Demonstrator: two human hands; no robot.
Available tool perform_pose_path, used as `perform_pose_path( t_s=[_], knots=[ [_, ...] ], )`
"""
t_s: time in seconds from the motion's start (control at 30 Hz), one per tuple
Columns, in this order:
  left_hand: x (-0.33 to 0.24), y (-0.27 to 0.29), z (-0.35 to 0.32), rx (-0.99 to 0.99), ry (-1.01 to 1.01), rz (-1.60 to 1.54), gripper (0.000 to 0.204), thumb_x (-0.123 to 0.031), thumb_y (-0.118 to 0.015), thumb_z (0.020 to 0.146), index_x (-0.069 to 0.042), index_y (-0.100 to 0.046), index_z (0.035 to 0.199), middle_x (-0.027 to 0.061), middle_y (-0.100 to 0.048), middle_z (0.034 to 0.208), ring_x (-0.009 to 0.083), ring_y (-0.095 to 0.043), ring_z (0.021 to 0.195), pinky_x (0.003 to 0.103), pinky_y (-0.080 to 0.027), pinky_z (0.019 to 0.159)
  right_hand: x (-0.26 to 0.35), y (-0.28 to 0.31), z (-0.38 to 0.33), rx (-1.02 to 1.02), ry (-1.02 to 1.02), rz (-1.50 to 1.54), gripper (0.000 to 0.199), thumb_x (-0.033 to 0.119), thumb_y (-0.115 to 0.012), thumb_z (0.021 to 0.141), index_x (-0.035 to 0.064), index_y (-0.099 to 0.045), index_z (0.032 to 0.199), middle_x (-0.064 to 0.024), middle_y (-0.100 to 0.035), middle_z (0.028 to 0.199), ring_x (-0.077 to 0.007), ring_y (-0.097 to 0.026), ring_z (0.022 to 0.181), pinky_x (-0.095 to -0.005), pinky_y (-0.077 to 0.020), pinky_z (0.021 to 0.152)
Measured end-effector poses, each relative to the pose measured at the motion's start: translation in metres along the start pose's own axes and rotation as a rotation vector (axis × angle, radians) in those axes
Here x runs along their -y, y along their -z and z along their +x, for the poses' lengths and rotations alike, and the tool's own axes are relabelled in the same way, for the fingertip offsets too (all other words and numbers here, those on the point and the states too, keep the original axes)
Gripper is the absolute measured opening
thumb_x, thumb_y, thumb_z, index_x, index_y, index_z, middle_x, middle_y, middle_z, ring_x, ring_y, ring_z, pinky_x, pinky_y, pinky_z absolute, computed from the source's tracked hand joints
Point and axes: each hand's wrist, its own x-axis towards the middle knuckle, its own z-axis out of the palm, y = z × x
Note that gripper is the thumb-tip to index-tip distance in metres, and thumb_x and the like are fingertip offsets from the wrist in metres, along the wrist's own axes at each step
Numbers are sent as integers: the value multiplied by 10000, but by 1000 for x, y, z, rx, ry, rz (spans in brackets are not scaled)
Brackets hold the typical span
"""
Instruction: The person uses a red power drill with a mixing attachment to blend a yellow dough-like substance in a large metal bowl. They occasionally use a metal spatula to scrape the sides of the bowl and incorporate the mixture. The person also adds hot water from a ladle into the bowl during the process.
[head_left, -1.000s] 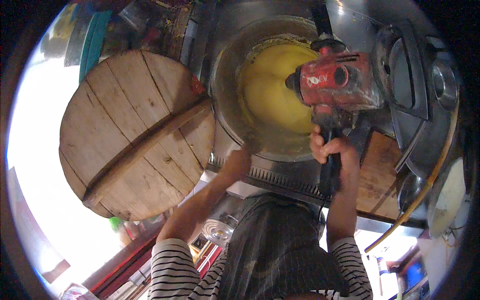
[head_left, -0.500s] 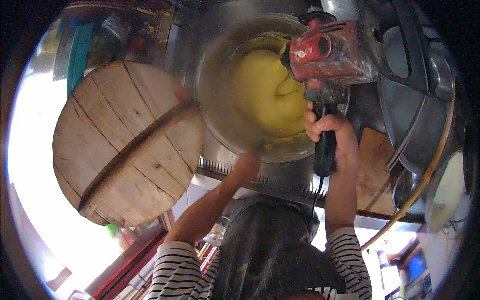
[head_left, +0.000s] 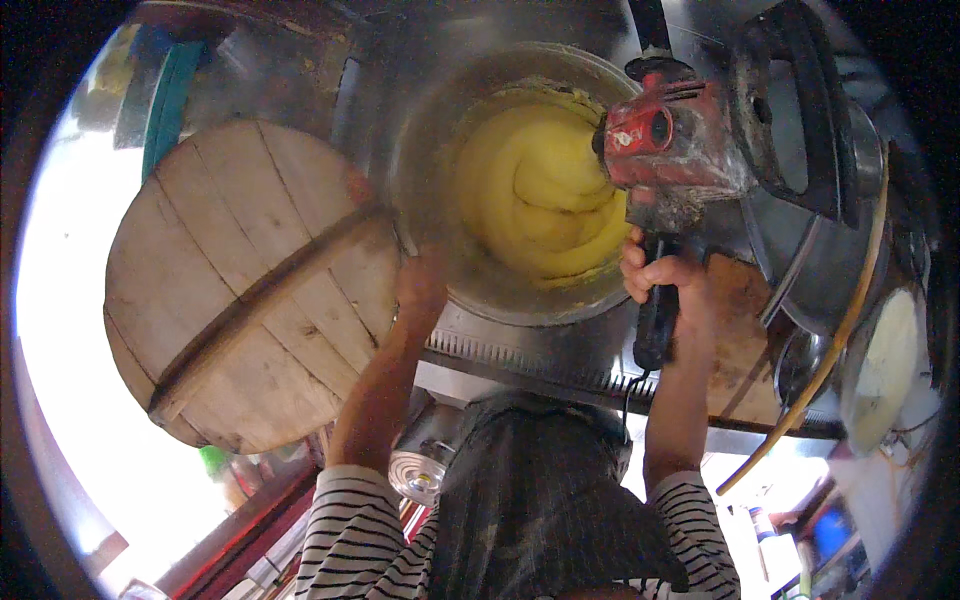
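A large metal pot (head_left: 480, 290) holds thick yellow batter (head_left: 535, 195) with swirled ridges. My left hand (head_left: 420, 285) grips the pot's near rim on its left side. My right hand (head_left: 660, 280) is closed around the black handle of a red electric mixer drill (head_left: 670, 145), which hangs over the right side of the pot with its shaft down in the batter. My striped sleeves and dark apron fill the lower middle of the view.
A round wooden lid (head_left: 250, 290) made of planks leans to the left of the pot. A black tool handle (head_left: 790, 110) and metal pans (head_left: 830, 250) crowd the right. A yellow hose (head_left: 820, 370) curves down at right. A steel counter edge (head_left: 540, 360) runs below the pot.
The view has shifted closer to the pot. My left hand has moved up onto the pot's rim. The drill has stayed over the batter, in my right hand.
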Motion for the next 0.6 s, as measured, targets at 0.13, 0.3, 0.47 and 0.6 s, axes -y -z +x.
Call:
perform_pose_path(
  t_s=[0.13,0.3,0.47,0.6],
  knots=[
    [-34,-69,-14,-2,-69,-201,377,-117,-514,783,9,-524,1138,192,-587,1009,311,-577,887,433,-463,752,-7,8,-13,24,9,24,431,28,-634,585,39,-485,990,-60,-551,787,-158,-515,594,-277,-425,519],
    [-137,-1,20,491,231,-670,372,-244,-585,792,-66,-549,1117,124,-619,803,228,-590,614,377,-502,565,-6,7,-37,-1,-31,114,433,-2,-625,605,41,-486,1013,-56,-552,798,-159,-521,623,-271,-432,554],
    [-101,-88,28,376,24,-432,386,-303,-580,773,-33,-580,1049,146,-634,817,246,-619,694,428,-493,542,-11,0,-50,-51,-101,83,444,9,-607,592,37,-463,1011,-54,-504,811,-153,-488,636,-265,-404,564],
    [-208,-40,38,491,419,-1174,526,-403,-547,809,-20,-445,1155,198,-602,787,283,-620,761,451,-490,569,-15,-6,-55,-95,-63,58,430,-1,-601,605,29,-463,1011,-49,-504,817,-149,-492,641,-258,-409,567]
  ],
)
